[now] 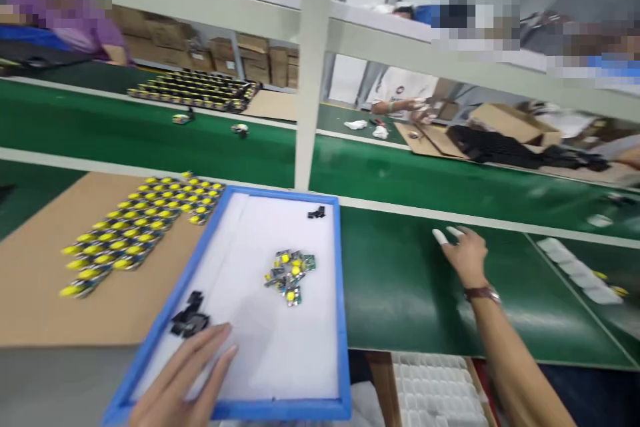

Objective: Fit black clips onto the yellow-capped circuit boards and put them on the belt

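My left hand is at the near left of a white tray with a blue rim, its fingers stretched out and nothing visible in them. Just beyond its fingertips lie several small black parts. A loose heap of small circuit boards with yellow tops rests in the tray's middle, and another black part sits in the far right corner. Out to the right, my right hand is over the green work surface, fingers apart and holding nothing visible. White covers show on two of its fingertips.
Rows of yellow-topped parts stand on a cardboard sheet at left. A white strip tray lies at far right. A pale post rises behind the blue-rimmed tray. Co-workers sit across the green belt. White trays are below.
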Motion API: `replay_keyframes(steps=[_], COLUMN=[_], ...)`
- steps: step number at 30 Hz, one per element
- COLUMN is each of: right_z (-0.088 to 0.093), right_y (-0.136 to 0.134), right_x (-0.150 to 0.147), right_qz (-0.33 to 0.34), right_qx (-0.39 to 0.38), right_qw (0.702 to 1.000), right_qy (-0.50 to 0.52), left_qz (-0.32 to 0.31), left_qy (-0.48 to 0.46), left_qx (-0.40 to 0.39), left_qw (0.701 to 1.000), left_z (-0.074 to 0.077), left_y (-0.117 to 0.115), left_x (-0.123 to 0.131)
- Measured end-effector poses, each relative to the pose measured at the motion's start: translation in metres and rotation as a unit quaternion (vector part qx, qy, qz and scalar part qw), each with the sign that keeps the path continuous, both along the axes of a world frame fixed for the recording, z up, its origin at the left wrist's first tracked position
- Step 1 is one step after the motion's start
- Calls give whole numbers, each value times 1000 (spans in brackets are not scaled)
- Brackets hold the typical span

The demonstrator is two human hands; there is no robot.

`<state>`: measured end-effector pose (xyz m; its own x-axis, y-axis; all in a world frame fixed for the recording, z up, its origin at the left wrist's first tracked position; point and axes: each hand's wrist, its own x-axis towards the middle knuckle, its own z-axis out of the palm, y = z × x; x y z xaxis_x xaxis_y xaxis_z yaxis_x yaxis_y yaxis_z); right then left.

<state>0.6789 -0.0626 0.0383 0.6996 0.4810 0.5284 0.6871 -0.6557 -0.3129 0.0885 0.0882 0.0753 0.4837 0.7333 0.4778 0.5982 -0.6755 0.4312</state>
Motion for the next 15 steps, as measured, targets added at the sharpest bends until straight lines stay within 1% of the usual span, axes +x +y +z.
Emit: replay_keyframes(steps=[2, 3, 4, 5, 6, 7, 8, 9, 10, 12, 14, 15], right_z=[5, 9, 13, 18, 23, 27, 32, 35, 38, 43, 45, 46], right_y=[7, 13, 20, 29, 38, 48, 58, 68, 76, 87, 93, 96], right_x=[-19, -38, -62, -90, -122, -155, -187, -217, -244, -287, -317, -329], right_qz=[43, 79, 142, 218, 293, 372, 447, 510, 551, 599, 632, 648], right_qx=[24, 40, 64, 82, 84, 66, 22, -21, -58, -114, -159, -178], right_qw=[999, 996, 988, 972, 951, 923, 888, 853, 825, 787, 753, 734], right_qy=[-2, -3, 2, 15, 42, 73, 103, 114, 106, 91, 94, 99], left_qz=[115, 163, 200, 206, 188, 153, 109, 80, 67, 83, 99, 96], left_qy=[17, 24, 30, 34, 39, 46, 69, 96, 132, 190, 218, 217], left_qx=[11, 15, 16, 18, 20, 21, 8, -3, -19, -47, -79, -94], left_qw=[993, 986, 979, 978, 981, 987, 992, 992, 989, 977, 968, 967], left_z=[14, 18, 20, 20, 17, 13, 9, 5, 1, -1, -1, 0], left_y=[9, 14, 18, 22, 25, 26, 26, 25, 23, 18, 13, 10], left_x=[-19, -25, -28, -29, -27, -23, -18, -13, -10, -10, -17, -22])
